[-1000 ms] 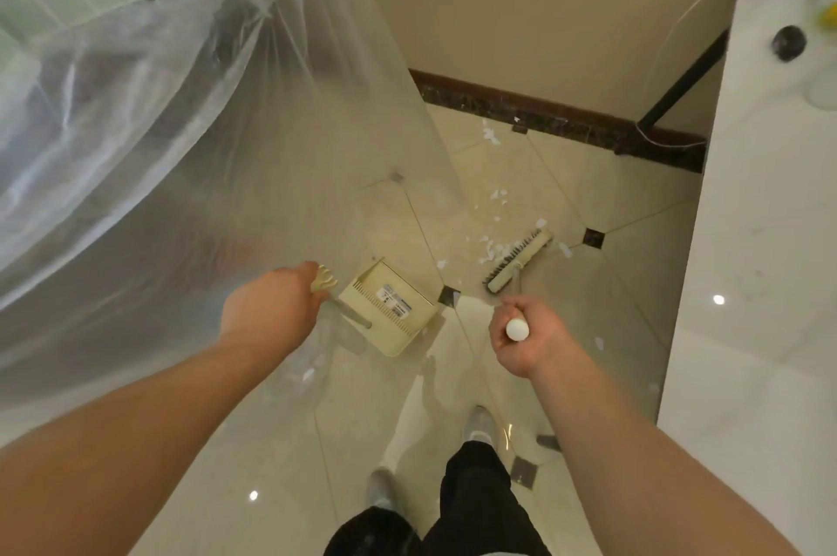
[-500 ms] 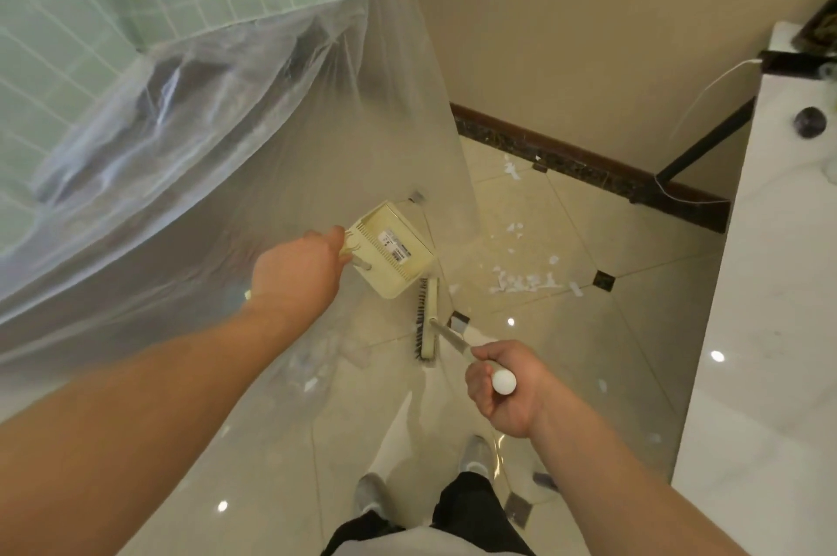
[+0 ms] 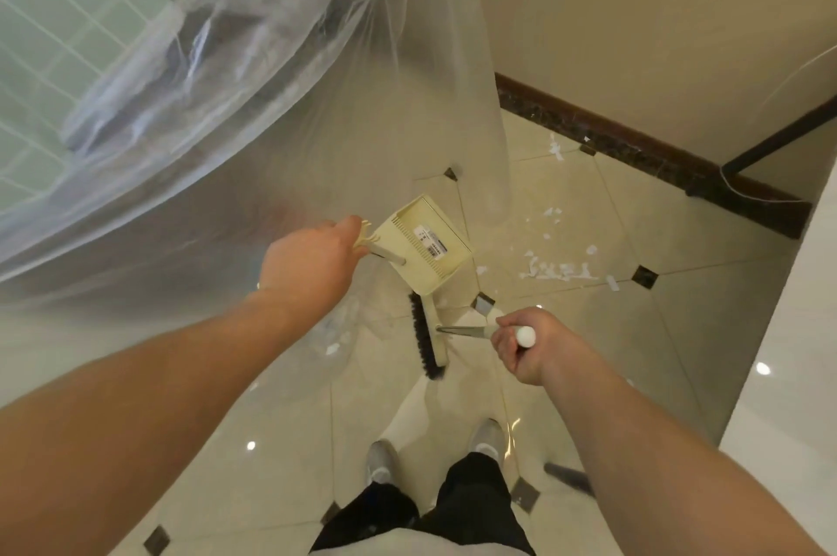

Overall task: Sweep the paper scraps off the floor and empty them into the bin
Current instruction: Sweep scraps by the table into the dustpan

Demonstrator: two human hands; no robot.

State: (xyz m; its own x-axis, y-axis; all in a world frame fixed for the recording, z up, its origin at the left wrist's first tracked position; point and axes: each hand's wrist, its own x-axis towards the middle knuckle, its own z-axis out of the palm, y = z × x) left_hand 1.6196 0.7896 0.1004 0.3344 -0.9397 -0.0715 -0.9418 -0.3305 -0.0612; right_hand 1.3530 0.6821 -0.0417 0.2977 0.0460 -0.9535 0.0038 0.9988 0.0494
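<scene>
White paper scraps [image 3: 558, 271] strewn on floor tiles [image 3: 679, 329] toward skirting-board edge, more near wall corner. Cream dustpan [image 3: 425, 245] lifted off floor, tilted, mouth toward scraps; left hand [image 3: 312, 261] curled round its handle. Broom head [image 3: 428, 336] drawn in below dustpan, bristles leftward; right hand [image 3: 521, 345] gripping handle top, likely for downward leverage. Clear plastic sheeting [image 3: 249, 125] alongside left; bin not identifiable.

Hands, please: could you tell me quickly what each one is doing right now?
Left hand: holding the dustpan by its handle.
Right hand: holding the broom handle.
</scene>
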